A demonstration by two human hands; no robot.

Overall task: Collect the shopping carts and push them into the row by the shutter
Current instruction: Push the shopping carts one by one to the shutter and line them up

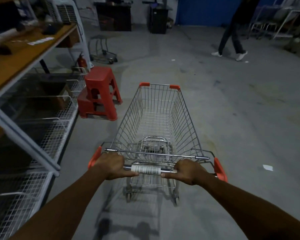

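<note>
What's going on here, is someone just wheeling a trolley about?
A person holds an empty shopping cart by its handle, with the left hand and the right hand both curled round the bar. The cart points out across the open floor. Two red stools stand ahead on the left beside the shelving, and another person walks across at the far right.

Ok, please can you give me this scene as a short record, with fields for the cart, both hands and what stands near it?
cart: shopping cart, wire basket, nothing seen inside
handle: bar with a barcode label
left hand: grips the handle, left of the label
right hand: grips the handle, right of the label
left of cart: red stools, by a counter
far right: person walking
floor: scrap of paper right of cart
</note>
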